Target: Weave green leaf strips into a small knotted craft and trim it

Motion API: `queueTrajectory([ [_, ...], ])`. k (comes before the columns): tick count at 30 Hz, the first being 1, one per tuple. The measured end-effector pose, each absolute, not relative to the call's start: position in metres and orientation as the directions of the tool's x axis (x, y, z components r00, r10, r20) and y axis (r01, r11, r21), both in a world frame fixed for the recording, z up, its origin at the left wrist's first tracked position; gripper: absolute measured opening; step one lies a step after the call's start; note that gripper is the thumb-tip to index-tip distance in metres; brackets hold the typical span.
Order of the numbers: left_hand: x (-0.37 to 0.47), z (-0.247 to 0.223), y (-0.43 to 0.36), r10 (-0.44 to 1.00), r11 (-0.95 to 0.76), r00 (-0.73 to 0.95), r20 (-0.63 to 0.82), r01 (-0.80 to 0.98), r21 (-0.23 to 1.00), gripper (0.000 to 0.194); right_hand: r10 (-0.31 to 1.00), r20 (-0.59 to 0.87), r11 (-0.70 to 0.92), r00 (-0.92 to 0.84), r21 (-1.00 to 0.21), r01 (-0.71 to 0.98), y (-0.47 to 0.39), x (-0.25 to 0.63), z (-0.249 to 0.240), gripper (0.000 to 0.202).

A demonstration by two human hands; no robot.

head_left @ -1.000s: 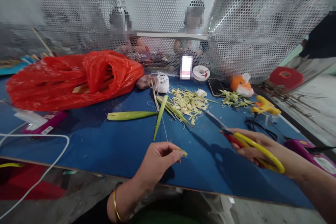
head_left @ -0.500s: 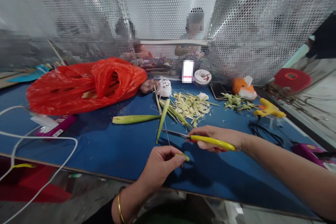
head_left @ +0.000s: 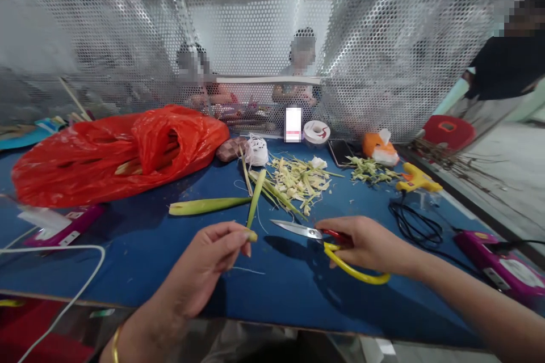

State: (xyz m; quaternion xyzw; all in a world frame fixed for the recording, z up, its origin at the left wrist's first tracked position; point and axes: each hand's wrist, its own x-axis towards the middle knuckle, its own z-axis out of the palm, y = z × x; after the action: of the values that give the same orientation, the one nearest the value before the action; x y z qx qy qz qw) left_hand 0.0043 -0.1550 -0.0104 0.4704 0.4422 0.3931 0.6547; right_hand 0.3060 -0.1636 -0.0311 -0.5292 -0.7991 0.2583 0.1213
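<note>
Between the fingertips of my left hand [head_left: 215, 255] is a small yellow-green piece [head_left: 252, 236], mostly hidden by the fingers. My right hand [head_left: 366, 244] holds scissors [head_left: 298, 229] with red and yellow handles, their closed-looking blades pointing left above the blue table. A pointed green leaf [head_left: 256, 195] lies just beyond my left hand, its near end by the fingertips. Another green leaf [head_left: 208, 206] lies flat to its left. Behind the scissors spreads a pile of pale green scraps [head_left: 300, 178]. A thin thread [head_left: 249, 270] rests beside my left hand.
A red plastic bag [head_left: 114, 153] fills the back left. White string [head_left: 256, 151], a tape roll [head_left: 317, 132], a phone [head_left: 342, 153] and a tissue pack [head_left: 380, 147] line the back. A yellow glue gun [head_left: 417, 178] is at right. People are beyond the mesh; another stands at right.
My left hand has moved left and slightly up with the small piece. The scissors have turned, and their yellow handle now swings lower. The view has shifted, and a standing person shows more at right.
</note>
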Motion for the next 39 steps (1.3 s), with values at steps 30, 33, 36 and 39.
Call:
queueTrajectory([
  [30, 0.124, -0.029, -0.075, 0.878, 0.298, 0.409, -0.25, -0.058, 0.953, 0.018, 0.829, 0.558, 0.498, -0.036, -0.709, 0.5, -0.117, 0.289, -0.041, 0.014],
  [33, 0.124, -0.029, -0.074, 0.861, 0.349, 0.425, -0.281, -0.092, 0.933, 0.02, 0.806, 0.583, 0.533, -0.107, -0.635, 0.559, -0.117, 0.288, -0.041, 0.016],
  [36, 0.125, -0.03, -0.076, 0.864, 0.382, 0.395, -0.312, -0.11, 0.918, 0.019, 0.78, 0.596, 0.571, -0.189, -0.555, 0.606, -0.118, 0.288, -0.044, 0.02],
  [39, 0.127, -0.03, -0.078, 0.867, 0.39, 0.376, -0.328, -0.101, 0.915, 0.014, 0.776, 0.6, 0.561, -0.194, -0.514, 0.649, -0.119, 0.288, -0.046, 0.016],
])
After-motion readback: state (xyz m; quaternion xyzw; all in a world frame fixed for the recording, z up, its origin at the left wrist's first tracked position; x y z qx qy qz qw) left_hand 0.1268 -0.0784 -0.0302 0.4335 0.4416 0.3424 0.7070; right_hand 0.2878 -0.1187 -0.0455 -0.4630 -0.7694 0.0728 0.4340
